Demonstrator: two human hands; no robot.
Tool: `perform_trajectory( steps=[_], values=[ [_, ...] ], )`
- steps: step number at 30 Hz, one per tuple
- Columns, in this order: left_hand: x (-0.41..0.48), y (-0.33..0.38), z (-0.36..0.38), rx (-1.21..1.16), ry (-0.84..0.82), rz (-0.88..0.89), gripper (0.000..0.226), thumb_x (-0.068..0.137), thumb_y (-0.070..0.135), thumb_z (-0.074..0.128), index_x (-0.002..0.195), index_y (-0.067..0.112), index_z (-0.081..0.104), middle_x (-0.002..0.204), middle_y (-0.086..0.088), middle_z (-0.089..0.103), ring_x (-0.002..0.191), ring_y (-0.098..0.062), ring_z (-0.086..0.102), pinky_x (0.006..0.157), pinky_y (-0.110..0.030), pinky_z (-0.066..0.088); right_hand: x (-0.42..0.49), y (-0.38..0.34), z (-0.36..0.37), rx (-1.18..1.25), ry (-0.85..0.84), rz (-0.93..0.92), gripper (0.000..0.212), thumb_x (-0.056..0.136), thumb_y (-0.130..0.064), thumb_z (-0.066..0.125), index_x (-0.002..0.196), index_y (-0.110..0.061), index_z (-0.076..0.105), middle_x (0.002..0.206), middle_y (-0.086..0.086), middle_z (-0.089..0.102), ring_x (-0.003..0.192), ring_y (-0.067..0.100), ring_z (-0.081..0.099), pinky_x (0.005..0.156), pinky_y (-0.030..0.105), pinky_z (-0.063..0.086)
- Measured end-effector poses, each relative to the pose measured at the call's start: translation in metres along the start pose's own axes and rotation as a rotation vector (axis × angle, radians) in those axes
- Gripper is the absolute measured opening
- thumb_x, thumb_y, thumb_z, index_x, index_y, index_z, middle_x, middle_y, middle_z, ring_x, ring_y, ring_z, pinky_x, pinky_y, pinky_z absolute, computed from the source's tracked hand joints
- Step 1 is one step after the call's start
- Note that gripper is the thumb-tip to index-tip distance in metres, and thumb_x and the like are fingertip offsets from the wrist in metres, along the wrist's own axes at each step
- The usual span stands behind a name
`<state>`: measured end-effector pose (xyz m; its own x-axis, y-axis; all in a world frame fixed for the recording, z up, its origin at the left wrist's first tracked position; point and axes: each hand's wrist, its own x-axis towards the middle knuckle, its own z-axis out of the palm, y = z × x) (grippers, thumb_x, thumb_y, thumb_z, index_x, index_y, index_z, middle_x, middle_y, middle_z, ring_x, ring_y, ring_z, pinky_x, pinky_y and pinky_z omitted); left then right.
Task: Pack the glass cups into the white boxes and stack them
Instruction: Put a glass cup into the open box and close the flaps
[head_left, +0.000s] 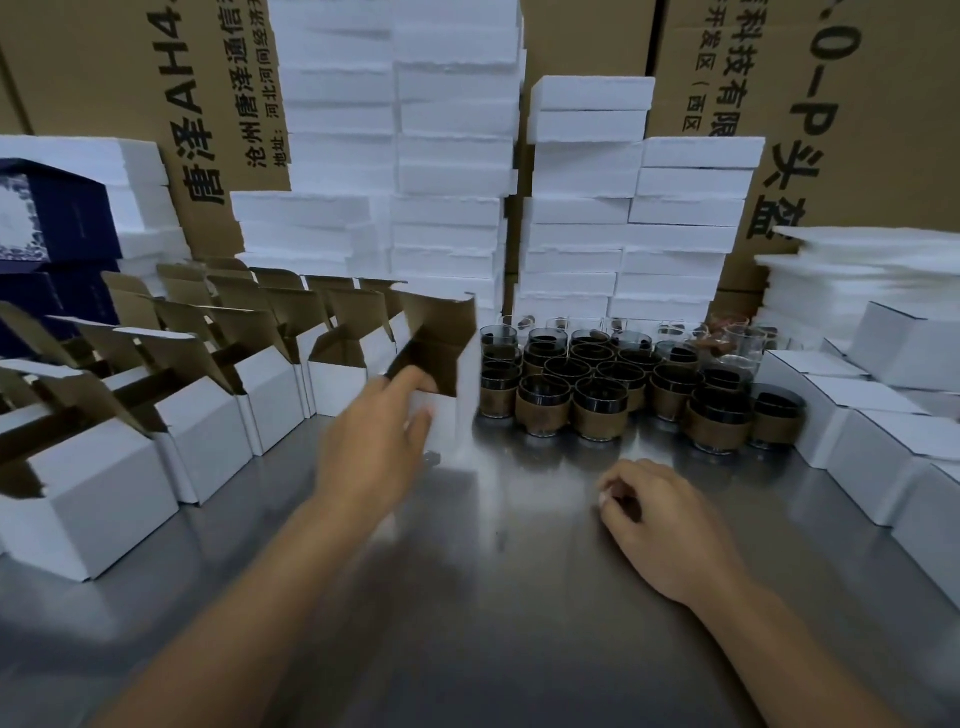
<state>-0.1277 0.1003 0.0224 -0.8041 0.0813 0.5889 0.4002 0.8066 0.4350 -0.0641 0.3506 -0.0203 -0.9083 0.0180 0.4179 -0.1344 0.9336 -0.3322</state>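
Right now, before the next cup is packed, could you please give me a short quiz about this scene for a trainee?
1. True or false: the right hand holds a cup.
2. Relative to the glass cups, where do the closed white boxes stand? A: to the left; B: to the right; C: directly behind.
3. Fill in: the left hand grips an open white ____.

Key: 1 false, it holds nothing; 2 B; 3 box.
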Motion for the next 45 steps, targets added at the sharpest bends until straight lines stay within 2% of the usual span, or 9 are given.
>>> perform_trajectory(
  steps=[3,12,17,22,27,30,35,41,45],
  values=[
    [-0.013,0.044,0.014,-0.034,-0.026,0.043,0.013,0.094,0.028,0.049,0.106,0.034,0.048,0.096,0.003,0.056,0.081,-0.017,0.057,0.072,-0.037,0.051,0.001,0.0,0.0,0.007,0.0,0.011,0.008,0.091,-0.029,0.052,0.098,-0.03,0.057,0.09,-0.014,0.054,0.086,0.004,0.047,0.066,0.02,0.035],
    [-0.042,0.091,0.042,0.216,-0.034,0.238,0.015,0.098,0.024,0.044,0.111,0.026,0.052,0.096,0.001,0.058,0.083,-0.023,0.055,0.067,-0.029,0.037,0.002,-0.001,0.001,-0.003,0.015,0.024,0.013,0.091,-0.031,0.05,0.101,-0.029,0.058,0.096,-0.009,0.056,0.092,0.009,0.05,0.073,0.028,0.044],
    [-0.042,0.097,0.04,0.227,-0.016,0.3,0.018,0.067,0.017,0.082,0.078,0.019,0.067,0.063,0.0,0.06,0.049,-0.021,0.055,0.044,-0.027,0.041,0.007,0.004,0.004,0.034,0.05,0.107,0.027,0.091,-0.027,0.05,0.118,-0.025,0.051,0.105,-0.006,0.058,0.098,0.013,0.053,0.069,0.026,0.038],
    [-0.042,0.091,0.044,0.174,-0.007,0.284,0.025,0.081,0.024,0.07,0.105,0.02,0.064,0.081,0.0,0.066,0.065,-0.022,0.061,0.056,-0.03,0.045,0.019,0.01,0.009,-0.024,0.057,0.169,0.05,0.089,-0.024,0.053,0.135,-0.023,0.033,0.126,0.001,0.051,0.114,0.021,0.05,0.075,0.028,0.037],
    [-0.049,0.092,0.046,-0.084,-0.034,0.256,0.024,0.086,0.026,0.064,0.108,0.018,0.056,0.074,0.004,0.058,0.063,-0.02,0.057,0.054,-0.029,0.041,0.046,0.016,0.008,-0.034,0.017,0.255,0.071,0.091,-0.026,0.052,0.146,-0.037,0.009,0.128,0.006,0.044,0.103,0.027,0.055,0.072,0.035,0.042],
    [-0.053,0.089,0.054,-0.198,-0.082,0.282,0.009,0.093,0.031,0.051,0.1,0.025,0.051,0.065,0.012,0.036,0.06,-0.01,0.041,0.058,-0.022,0.036,0.065,0.015,0.006,0.059,-0.024,0.339,0.064,0.092,-0.027,0.052,0.144,-0.042,0.019,0.126,0.008,0.043,0.101,0.03,0.055,0.079,0.039,0.047],
    [-0.052,0.085,0.059,-0.294,-0.197,0.262,0.008,0.094,0.029,0.047,0.087,0.031,0.048,0.067,0.018,0.038,0.064,-0.004,0.045,0.057,-0.007,0.031,0.076,0.012,0.006,0.193,0.029,0.442,0.031,0.086,-0.037,0.061,0.114,-0.031,0.048,0.118,0.005,0.044,0.097,0.027,0.054,0.082,0.041,0.049],
    [-0.054,0.081,0.063,-0.346,-0.25,0.275,0.007,0.095,0.03,0.046,0.097,0.032,0.052,0.074,0.019,0.046,0.072,-0.004,0.051,0.062,-0.013,0.039,0.057,0.018,0.005,0.318,0.207,0.475,0.048,0.075,-0.039,0.075,0.088,-0.018,0.034,0.095,0.005,0.055,0.082,0.024,0.053,0.065,0.038,0.044],
    [-0.058,0.078,0.065,-0.371,-0.338,0.299,0.019,0.095,0.032,0.046,0.113,0.031,0.052,0.087,0.013,0.056,0.079,-0.006,0.055,0.072,-0.027,0.05,0.037,0.016,-0.002,0.435,0.353,0.498,0.049,0.073,-0.034,0.078,0.096,-0.017,0.038,0.097,0.003,0.055,0.084,0.021,0.052,0.066,0.031,0.038]
  ],
)
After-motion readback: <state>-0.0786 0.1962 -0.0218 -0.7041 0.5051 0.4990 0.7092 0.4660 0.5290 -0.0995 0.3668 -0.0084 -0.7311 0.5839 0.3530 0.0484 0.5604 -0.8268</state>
